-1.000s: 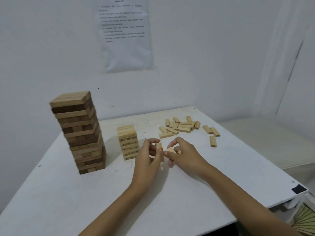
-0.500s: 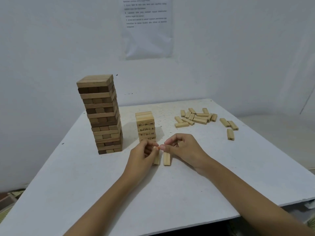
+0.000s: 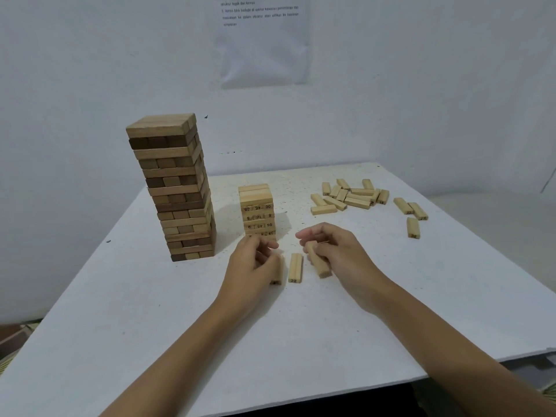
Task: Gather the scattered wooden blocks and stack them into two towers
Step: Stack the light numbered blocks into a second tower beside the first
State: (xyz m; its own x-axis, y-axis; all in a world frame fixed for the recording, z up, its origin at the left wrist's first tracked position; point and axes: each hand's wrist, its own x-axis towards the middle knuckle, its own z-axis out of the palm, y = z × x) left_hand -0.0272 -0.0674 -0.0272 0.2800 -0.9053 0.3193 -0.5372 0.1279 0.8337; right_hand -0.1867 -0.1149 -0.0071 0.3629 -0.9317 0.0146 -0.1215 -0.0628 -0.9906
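Fingers (image 3: pixel 266 244) of the left hand (image 3: pixel 249 267) curl over a pale wooden block (image 3: pixel 277 273) at lower centre of the frame. Most of it is hidden under the palm and only its near end shows on the white worktop (image 3: pixel 150 311). Just to the right, a block marked 22 (image 3: pixel 295 267) lies flat by itself in the gap between the two hands, its long side pointing away from the camera. Right of that, the right hand (image 3: pixel 343 255) pinches a third block (image 3: pixel 319 263) between thumb and curled fingers. Its near end tilts down toward the worktop; whether it touches the surface cannot be told.

Behind the hands, at centre left, a tall tower (image 3: pixel 177 188) of mixed dark and light wood stands upright in many crossed layers. Near it on the right, but apart, stands a short tower (image 3: pixel 257 206) of pale numbered blocks, directly beyond the left hand. Further right, toward the far edge, a loose heap of pale blocks (image 3: pixel 349 195) lies scattered. Beyond the heap are three stray blocks (image 3: pixel 413 227), two side by side and one alone nearer the camera. A printed sheet (image 3: pixel 261 40) hangs on the white wall at top centre.
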